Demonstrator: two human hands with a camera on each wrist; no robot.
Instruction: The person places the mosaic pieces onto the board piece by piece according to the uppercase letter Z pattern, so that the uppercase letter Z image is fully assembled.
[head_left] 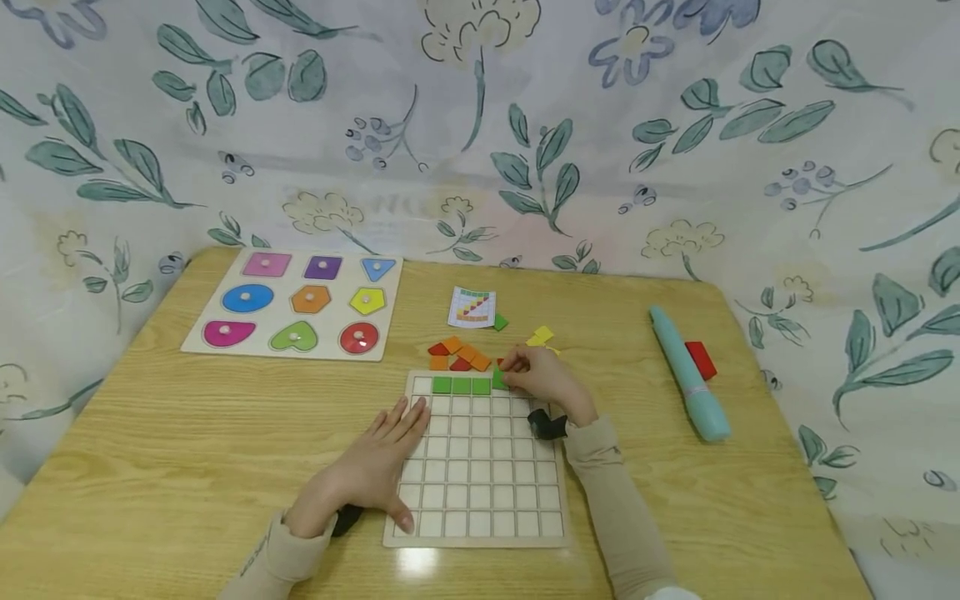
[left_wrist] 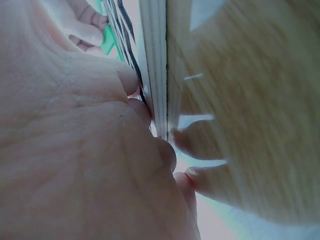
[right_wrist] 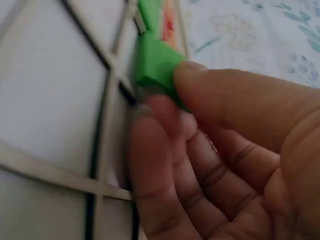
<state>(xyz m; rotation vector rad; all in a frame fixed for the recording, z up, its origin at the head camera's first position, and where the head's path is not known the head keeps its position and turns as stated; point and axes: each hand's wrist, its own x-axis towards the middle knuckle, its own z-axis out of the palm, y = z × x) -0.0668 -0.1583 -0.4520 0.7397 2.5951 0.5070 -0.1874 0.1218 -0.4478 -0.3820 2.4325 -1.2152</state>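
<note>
A wooden grid board (head_left: 482,467) of square cells lies in front of me, with three green square tiles (head_left: 461,385) set side by side in its far row. Between thumb and fingers my right hand (head_left: 546,375) pinches another green tile (right_wrist: 157,62), tilted at the cell just right of those three. My left hand (head_left: 378,458) rests spread with straight fingers along the board's left edge, thumb near the bottom left corner. Beyond the board lie loose orange tiles (head_left: 467,352) and red pieces (head_left: 437,350). Yellow pieces (head_left: 542,336) are partly behind my right hand.
A small pattern card (head_left: 472,307) lies beyond the loose pieces, one green tile (head_left: 500,322) beside it. At the far left is a shape puzzle board (head_left: 285,354) with knobbed pieces. A teal wand-shaped object (head_left: 690,375) and a red block (head_left: 701,360) lie on the right.
</note>
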